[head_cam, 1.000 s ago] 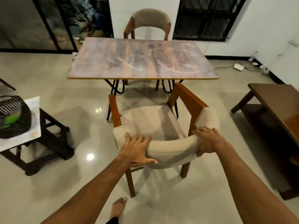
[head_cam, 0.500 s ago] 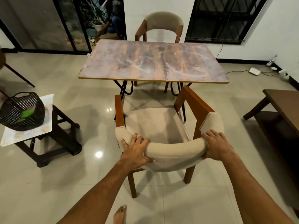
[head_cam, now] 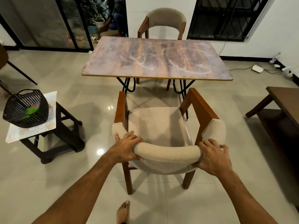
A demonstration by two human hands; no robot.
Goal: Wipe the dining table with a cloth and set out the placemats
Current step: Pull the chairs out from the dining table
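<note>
My bare foot (head_cam: 123, 211) stands on the glossy pale tiled floor (head_cam: 64, 183) at the bottom of the view, just behind the wooden armchair with beige padded seat and curved backrest (head_cam: 161, 135). Both my arms reach forward to that backrest. My left hand (head_cam: 125, 148) is wrapped over its left end, fingers (head_cam: 127, 136) spread across the top and the thumb curled underneath the padding. My right hand (head_cam: 213, 156) clamps the right end the same way, its fingers draped over the roll and closed on it. The chair stands between me and the rectangular counter with a mottled brown and grey marbled top (head_cam: 157, 59), whose near edge lies beyond the seat, well apart from my fingers and touched by neither hand. To my left, a dark wooden stool (head_cam: 64, 136) carries a pale patterned placemat (head_cam: 32, 132), and on the mat sits a black woven plastic basket (head_cam: 25, 109) with something green (head_cam: 31, 110) inside; I cannot tell what it is. At my right edge stands a dark brown wooden bench (head_cam: 284, 102). Past the counter, a second beige-backed wooden chair (head_cam: 163, 23) faces me at the white wall.
</note>
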